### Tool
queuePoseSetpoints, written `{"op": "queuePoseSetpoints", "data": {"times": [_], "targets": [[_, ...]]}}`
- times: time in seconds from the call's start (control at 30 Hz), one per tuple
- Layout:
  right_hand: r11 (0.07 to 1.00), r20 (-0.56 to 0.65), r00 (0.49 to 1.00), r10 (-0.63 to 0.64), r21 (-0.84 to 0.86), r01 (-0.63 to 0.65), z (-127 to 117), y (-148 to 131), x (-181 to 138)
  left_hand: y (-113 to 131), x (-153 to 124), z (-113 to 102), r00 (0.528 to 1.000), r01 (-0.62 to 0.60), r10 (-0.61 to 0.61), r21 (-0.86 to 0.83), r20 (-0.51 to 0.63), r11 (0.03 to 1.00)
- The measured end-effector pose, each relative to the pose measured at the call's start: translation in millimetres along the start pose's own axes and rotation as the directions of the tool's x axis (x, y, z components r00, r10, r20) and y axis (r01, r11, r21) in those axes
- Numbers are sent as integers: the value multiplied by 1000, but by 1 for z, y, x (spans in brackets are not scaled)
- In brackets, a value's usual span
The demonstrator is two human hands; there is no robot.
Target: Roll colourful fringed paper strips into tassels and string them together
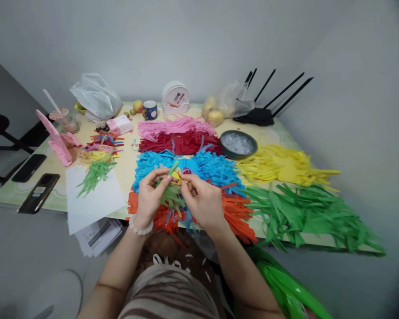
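Observation:
My left hand (pixel 152 193) pinches a small bundle of colored paper strips (pixel 173 195), with a folded green end sticking up above the thumb and light green, red and blue strips hanging below. A beaded bracelet (pixel 141 229) circles that wrist. Close beside it, my right hand (pixel 203 200) has thumb and forefinger pinched at the bundle's yellow part; what they grip is too small to name. Blue fringed paper (pixel 216 170) lies just beyond both hands. Orange fringed paper (pixel 237 215) is spread beneath them.
Dark red (pixel 176 144), pink (pixel 173 128), yellow (pixel 286 166) and green fringed paper (pixel 312 210) cover the table. A dark bowl (pixel 254 148) stands behind. At left are small multicolored tassels (pixel 98 170), white paper (pixel 86 208), two phones (pixel 40 190) and a pink stand (pixel 58 144). A mug (pixel 150 110) stands behind.

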State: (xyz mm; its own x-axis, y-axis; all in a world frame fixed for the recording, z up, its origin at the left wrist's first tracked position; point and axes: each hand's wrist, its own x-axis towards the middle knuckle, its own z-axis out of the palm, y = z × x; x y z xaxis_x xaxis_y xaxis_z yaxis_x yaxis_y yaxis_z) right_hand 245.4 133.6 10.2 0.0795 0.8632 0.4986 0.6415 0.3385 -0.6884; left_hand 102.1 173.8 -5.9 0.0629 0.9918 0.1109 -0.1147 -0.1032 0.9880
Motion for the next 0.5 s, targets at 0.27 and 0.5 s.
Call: {"op": "queuePoseSetpoints", "data": {"times": [0.27, 0.5], "targets": [[919, 137, 968, 210, 310, -243, -1, 3, 6, 1, -5, 1, 956, -293, 275, 423, 104, 858], [644, 377, 887, 266, 615, -455, 4, 33, 14, -3, -6, 0, 871, -489, 350, 672, 344, 556]]}}
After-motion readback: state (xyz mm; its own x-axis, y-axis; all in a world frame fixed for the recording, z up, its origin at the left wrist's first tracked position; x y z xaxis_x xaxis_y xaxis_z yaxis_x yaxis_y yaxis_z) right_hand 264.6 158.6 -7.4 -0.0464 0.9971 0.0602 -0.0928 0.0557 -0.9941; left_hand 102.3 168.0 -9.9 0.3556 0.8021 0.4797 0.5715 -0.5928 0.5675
